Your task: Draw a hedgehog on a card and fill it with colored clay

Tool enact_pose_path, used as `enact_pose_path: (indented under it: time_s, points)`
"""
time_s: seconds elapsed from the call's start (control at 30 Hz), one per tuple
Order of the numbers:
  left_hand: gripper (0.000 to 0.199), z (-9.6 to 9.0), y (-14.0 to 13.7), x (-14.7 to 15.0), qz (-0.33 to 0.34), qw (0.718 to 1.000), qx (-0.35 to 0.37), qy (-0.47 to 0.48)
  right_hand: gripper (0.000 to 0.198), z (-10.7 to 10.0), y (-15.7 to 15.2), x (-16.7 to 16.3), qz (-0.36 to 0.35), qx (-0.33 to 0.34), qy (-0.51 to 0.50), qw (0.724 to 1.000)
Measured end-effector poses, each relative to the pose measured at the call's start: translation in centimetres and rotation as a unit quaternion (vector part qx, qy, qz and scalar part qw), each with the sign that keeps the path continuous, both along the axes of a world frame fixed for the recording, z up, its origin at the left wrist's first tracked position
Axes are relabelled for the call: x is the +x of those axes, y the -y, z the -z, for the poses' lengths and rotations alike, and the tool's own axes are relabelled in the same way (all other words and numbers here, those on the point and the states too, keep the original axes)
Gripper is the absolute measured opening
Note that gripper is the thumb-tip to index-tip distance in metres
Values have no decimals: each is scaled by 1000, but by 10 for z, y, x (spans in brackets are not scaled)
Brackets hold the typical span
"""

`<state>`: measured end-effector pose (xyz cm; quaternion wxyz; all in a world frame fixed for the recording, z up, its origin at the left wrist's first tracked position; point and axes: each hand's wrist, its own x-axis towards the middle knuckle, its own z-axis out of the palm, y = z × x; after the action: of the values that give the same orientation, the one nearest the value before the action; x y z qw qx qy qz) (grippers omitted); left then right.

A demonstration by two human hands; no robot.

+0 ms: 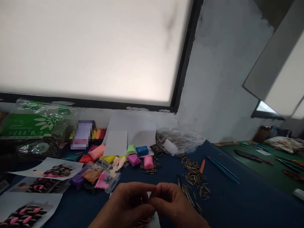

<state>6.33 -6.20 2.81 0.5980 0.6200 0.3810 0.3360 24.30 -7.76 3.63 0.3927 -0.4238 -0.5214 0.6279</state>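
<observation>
My left hand [130,204] and my right hand [169,202] meet at the fingertips near the bottom middle. Both are closed in a pinch, thumbs and forefingers touching, and whatever lies between them is too small or hidden to make out. Below them, partly covered, is a white sheet [155,221] with some pink and dark bits on it. Striped sunflower seeds [192,171] are heaped just right of my right hand. Soft clay in small packets lies beyond my left hand: a pink one [148,162], a purple one [133,160] and an orange one [92,174].
Printed pictures of seeds with pink pieces [26,215] lie at the left. Blue tweezers [223,169] and an orange stick [202,166] rest on the blue table [237,202]. Bags of seeds [178,139] stand by the wall. A green table [251,167] with tools adjoins on the right.
</observation>
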Motion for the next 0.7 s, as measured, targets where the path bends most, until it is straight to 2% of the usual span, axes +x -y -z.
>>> enact_pose_path:
  time_s: [0.1,0.17,0.37,0.43,0.5,0.6,0.7]
  points:
    - [30,1,2,2,-4,999,-29,40,42,-1,1,0,-12,-11,-16,1000]
    - [30,1,1,0,-10,999,-14,49,41,-2,2,0,-13,-12,-22,1000]
    - [20,-4,-1,-6,-69,989,130,0,47,-1,2,1,-24,-37,-55,997]
    - [24,-5,0,-8,-99,990,104,12,48,-1,2,1,-4,-48,-58,997]
    - [34,-6,-1,-8,-118,991,38,46,48,-2,2,1,27,-48,-51,997]
    - [49,-5,-3,-8,-106,988,-53,101,42,-3,1,1,44,-32,-25,998]
    - [51,-5,-5,-7,-82,983,-103,125,41,-2,-1,2,40,-14,-5,999]
